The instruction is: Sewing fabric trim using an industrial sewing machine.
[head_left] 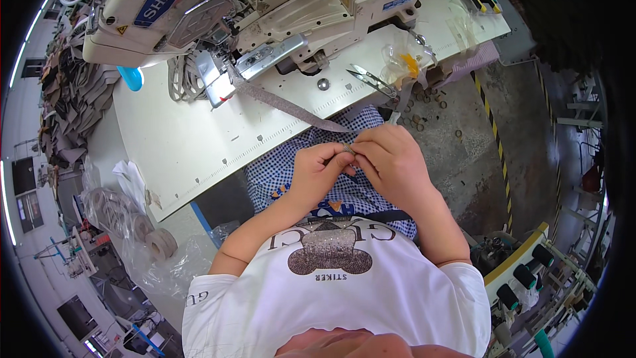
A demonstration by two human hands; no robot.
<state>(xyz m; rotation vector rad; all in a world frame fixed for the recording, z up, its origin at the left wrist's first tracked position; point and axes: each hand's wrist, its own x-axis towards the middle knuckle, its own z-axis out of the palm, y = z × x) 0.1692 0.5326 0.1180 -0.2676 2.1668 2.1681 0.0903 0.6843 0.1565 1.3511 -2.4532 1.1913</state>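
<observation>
pinching a small grey piece [348,148] between the fingertips of the left hand [318,171] and right hand [395,162], gripping from both sides, probably for steadiness on something so small. holding it over the blue checked cloth [285,166] on the lap, just off the table's front edge, likely for close sight. letting a grey strip [288,107] trail from the sewing machine [291,20] toward the fingers, not being able to tell of any join to the piece. leaving scissors [379,83] beside a clear plastic bag [401,59], seemingly for easy reach. facing a white table [149,132] with a ruled scale along its edge; having a worn grey floor [464,159] and striped tape [493,132] rightward, wrapped rolls [160,243] and heaped cloth [73,93] leftward.
</observation>
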